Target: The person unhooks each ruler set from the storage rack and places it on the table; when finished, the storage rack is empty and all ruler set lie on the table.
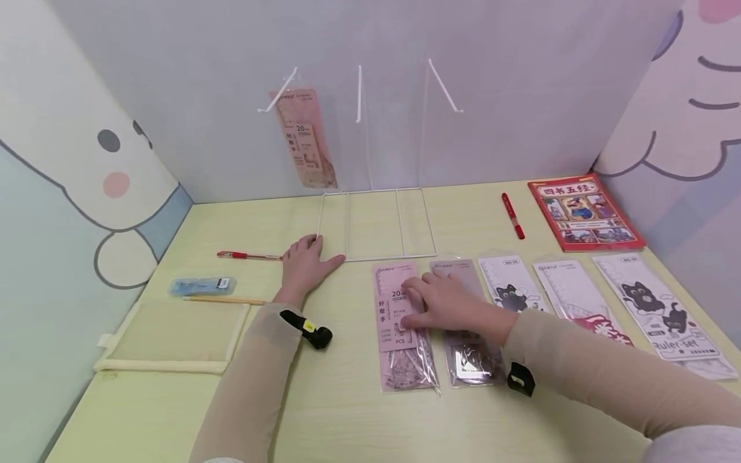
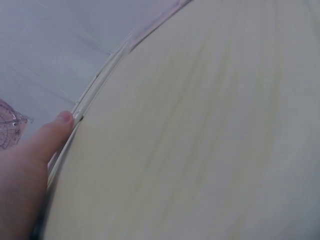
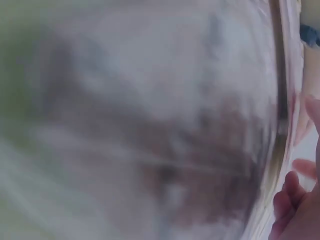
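My left hand (image 1: 307,263) lies with fingers spread at the front left corner of a white wire display rack (image 1: 390,258). Its thumb (image 2: 60,125) touches the rack's base wire in the left wrist view. Over a pink packaged ruler set (image 1: 393,360) is my right hand (image 1: 454,305), thumb and fingers apart at the pack's right side. The right forearm side of this hand covers part of a greyish ruler pack (image 1: 460,273). Another pink ruler set (image 1: 303,138) hangs from the rack's left hook. In the right wrist view the fingers (image 3: 287,200) show at the right edge.
Three more ruler packs, one a white cat-print pack (image 1: 660,302), lie to the right. Behind them are a red book (image 1: 585,212) and a red pen (image 1: 512,215). Leftward lie another red pen (image 1: 246,256), a blue box (image 1: 202,286), a pencil (image 1: 222,300) and a mesh pouch (image 1: 168,366).
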Action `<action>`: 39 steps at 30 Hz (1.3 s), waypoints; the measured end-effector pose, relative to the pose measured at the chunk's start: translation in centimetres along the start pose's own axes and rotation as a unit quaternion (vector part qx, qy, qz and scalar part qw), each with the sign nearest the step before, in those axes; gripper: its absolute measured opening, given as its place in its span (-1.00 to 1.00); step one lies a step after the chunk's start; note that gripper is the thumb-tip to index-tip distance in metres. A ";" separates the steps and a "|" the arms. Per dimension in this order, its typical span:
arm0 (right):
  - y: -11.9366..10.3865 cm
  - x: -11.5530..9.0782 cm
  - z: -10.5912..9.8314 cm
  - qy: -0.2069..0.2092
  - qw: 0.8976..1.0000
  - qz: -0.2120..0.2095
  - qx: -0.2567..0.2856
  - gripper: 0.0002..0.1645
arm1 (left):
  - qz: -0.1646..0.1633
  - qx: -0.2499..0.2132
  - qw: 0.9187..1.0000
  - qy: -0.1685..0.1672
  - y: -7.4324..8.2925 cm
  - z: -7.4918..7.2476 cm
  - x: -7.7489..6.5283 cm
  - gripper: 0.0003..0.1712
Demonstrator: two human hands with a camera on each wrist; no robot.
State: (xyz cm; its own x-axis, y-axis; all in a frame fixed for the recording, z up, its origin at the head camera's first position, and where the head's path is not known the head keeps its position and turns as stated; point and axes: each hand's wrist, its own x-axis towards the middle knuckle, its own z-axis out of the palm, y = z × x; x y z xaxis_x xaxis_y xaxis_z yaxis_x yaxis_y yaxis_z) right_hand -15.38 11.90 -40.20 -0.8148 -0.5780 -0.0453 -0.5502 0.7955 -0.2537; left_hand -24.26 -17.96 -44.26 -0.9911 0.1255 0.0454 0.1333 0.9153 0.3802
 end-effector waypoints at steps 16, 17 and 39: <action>3.4 6.2 -2.8 0.024 0.994 -0.013 0.110 -0.25 | -0.015 -0.025 1.000 -0.004 -0.4 -0.1 0.0 -0.09; 3.5 6.6 -3.0 0.024 0.992 -0.008 0.121 -0.25 | -0.015 -0.032 0.999 -0.005 -0.4 -0.2 0.0 -0.10; 2.3 15.7 -6.6 0.065 0.986 0.028 0.150 -0.14 | -0.008 -0.056 0.998 -0.014 -0.6 -0.9 0.3 -0.13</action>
State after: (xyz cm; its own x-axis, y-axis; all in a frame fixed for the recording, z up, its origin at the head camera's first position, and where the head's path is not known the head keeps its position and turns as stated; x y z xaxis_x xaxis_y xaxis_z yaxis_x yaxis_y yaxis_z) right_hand -30.64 5.88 -35.12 -0.8702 -0.4900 0.0519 -0.4398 0.7248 -0.5303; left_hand -24.62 -18.84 -43.67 -0.9923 0.1235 0.0124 0.1143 0.8694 0.4808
